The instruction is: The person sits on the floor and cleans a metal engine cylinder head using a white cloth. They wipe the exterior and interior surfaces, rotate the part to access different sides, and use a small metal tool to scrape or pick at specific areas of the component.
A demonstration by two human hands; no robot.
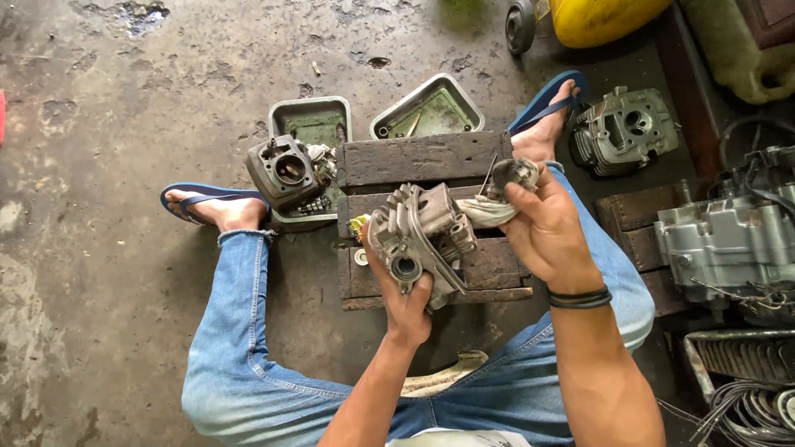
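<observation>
Grey cylinder head (418, 236), off-white rag (484, 213) (blue jeans (240, 348) beneath)

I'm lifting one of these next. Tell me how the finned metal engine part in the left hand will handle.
The engine part looks like solid cast metal, so probably stiff and heavy for its size. Its grimy surface may be slippery; the left hand grips it from below. Its irregular fins and ports suggest it would tip rather than roll.

Stained concrete floor (124, 165). Centre frame: dark wooden block (422, 157) on it. Above it, two metal trays (313, 112), engine cylinder (286, 170) in left one. Cylinder head (625, 128) upper right; engine block (729, 236) right edge.
</observation>
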